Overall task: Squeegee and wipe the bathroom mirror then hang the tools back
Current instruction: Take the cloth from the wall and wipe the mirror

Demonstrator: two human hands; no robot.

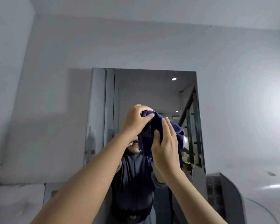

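Observation:
A tall frameless mirror hangs on the white wall straight ahead. Both my arms are raised in front of it. My left hand pinches the top edge of a dark blue cloth between thumb and fingers. My right hand lies flat against the cloth's lower part, fingers straight, thumb tucked around the fabric. The cloth hangs bunched between the two hands, held before the middle of the mirror. No squeegee is in view.
The mirror reflects a person in a dark jacket, a ceiling spot light and a staircase railing. A white curved basin edge sits at the lower right. A white ledge runs along the lower left.

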